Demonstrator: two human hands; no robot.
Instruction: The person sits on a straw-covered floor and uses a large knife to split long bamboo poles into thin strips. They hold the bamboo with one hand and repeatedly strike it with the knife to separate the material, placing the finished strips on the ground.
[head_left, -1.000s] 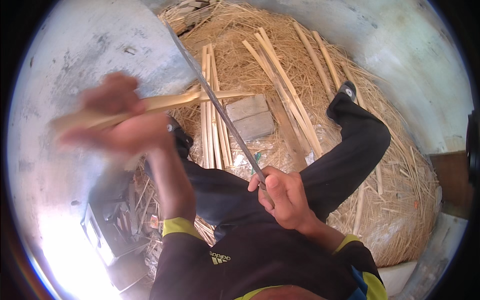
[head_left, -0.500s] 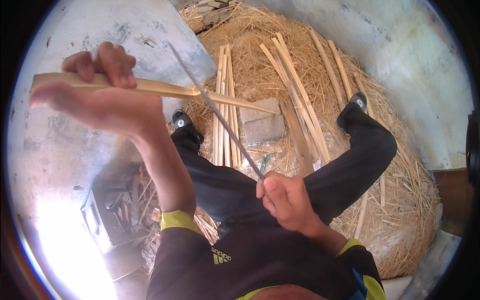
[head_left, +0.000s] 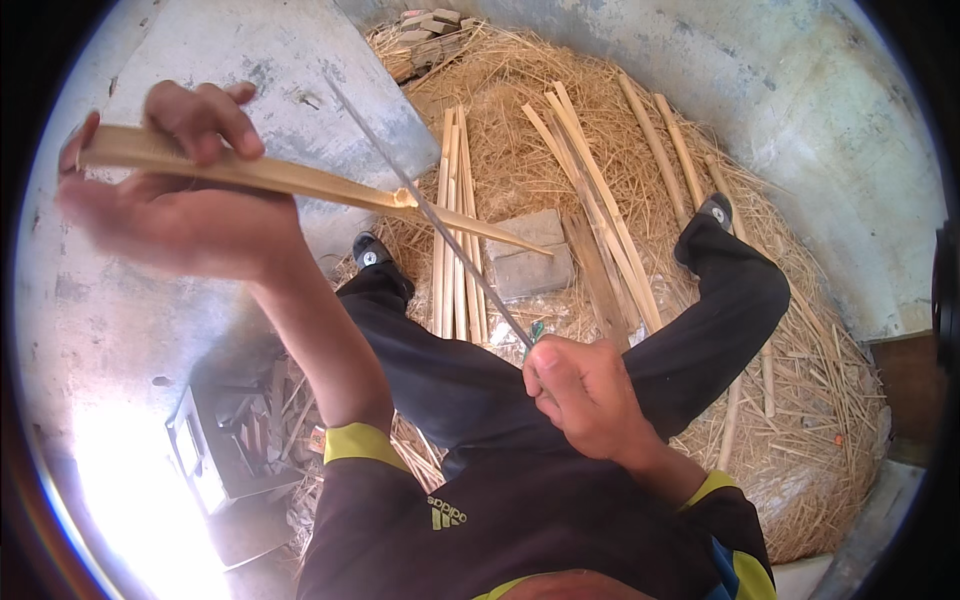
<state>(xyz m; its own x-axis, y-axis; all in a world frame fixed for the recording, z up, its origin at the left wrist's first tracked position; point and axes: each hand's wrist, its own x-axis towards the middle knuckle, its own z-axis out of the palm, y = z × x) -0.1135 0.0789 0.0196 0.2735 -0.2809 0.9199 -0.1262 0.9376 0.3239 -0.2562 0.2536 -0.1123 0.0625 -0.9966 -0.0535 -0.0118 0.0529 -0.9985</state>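
Across the upper left, a split bamboo strip (head_left: 320,186) lies over the palm of my left hand (head_left: 190,225). The fingers curl loosely over the strip near its wide end, and the thumb side is blurred. My right hand (head_left: 592,395) is a fist in front of my lap, wrapped round the handle of a long, thin knife (head_left: 462,258). Its blade slants up and to the left, crossing the strip at a notch or joint with a pale cut edge. Beyond that crossing the strip narrows to a point. The fist hides most of the handle.
Two grey bricks (head_left: 530,262) lie between my feet on straw-like shavings (head_left: 510,185). Split strips (head_left: 445,225) lie left of them, more strips (head_left: 612,210) to the right. Poles (head_left: 652,140) lean farther right. A box of scraps (head_left: 235,430) stands lower left. Walls curve around.
My left fingers have lifted and shifted toward the strip's wide end. The strip has tilted slightly, and the knife still crosses it at the notch. My right hand has moved a little to the right.
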